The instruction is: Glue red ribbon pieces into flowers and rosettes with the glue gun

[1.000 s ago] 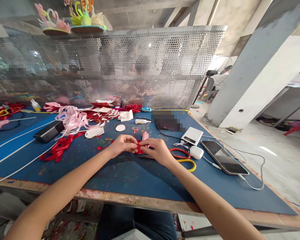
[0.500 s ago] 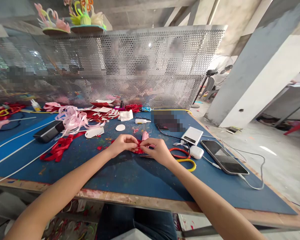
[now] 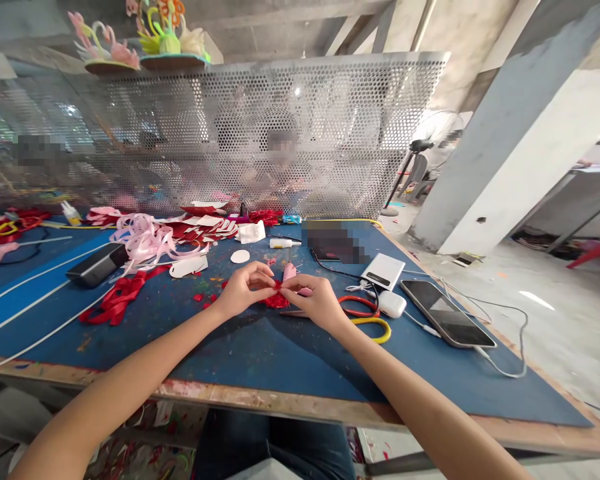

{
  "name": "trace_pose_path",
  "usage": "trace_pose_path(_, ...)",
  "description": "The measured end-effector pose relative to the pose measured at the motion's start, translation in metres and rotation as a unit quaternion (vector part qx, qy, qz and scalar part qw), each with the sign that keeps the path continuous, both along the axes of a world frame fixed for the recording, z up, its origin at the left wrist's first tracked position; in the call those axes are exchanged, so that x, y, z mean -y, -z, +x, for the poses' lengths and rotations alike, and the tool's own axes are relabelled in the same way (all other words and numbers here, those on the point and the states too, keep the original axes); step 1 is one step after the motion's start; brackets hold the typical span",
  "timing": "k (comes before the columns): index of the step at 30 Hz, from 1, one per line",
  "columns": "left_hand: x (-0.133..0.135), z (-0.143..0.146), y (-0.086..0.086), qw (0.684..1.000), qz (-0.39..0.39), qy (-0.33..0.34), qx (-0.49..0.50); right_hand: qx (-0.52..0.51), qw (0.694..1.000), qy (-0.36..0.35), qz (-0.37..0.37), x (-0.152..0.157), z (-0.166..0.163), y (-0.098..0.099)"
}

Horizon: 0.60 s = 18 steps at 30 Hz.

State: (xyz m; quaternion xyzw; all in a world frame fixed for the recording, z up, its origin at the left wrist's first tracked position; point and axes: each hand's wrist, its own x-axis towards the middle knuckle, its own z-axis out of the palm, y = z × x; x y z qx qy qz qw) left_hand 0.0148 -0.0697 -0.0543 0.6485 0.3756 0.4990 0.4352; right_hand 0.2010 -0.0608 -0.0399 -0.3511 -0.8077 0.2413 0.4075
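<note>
My left hand point(image 3: 243, 289) and my right hand point(image 3: 314, 300) meet just above the blue table point(image 3: 260, 347), fingertips pinched together on a small red ribbon piece point(image 3: 277, 297). Both hands are closed on it from either side. A pink piece point(image 3: 291, 271) lies just behind my fingers. Scissors with red and yellow handles point(image 3: 365, 315) lie right of my right hand.
A phone point(image 3: 447, 314) on a cable, white power bank point(image 3: 383, 271) and white earbud case point(image 3: 393, 304) sit at right. Red ribbon point(image 3: 117, 295), pink ribbon point(image 3: 145, 240), a black box point(image 3: 97, 264) and paper scraps lie at left. A perforated metal screen point(image 3: 260, 133) stands behind, with people beyond it.
My hands have risen slightly with the red ribbon piece and my left fingers have shifted on it. Everything else on the table is as before.
</note>
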Motion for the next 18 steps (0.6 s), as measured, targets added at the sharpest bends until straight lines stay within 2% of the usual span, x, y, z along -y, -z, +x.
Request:
trace_pose_path(10, 0.0043, -0.0002, -0.0023, 0.995, 0.061, -0.023, -0.073, 0.039, 0.998, -0.012, 0.050, 0.0030, -0.0009, -0.0017)
trace_pose_path(18, 0.0090, 0.0021, -0.0022, 0.987, 0.106, -0.038, -0.118, 0.078, 0.992, 0.011, 0.095, 0.0069, -0.0006, -0.0004)
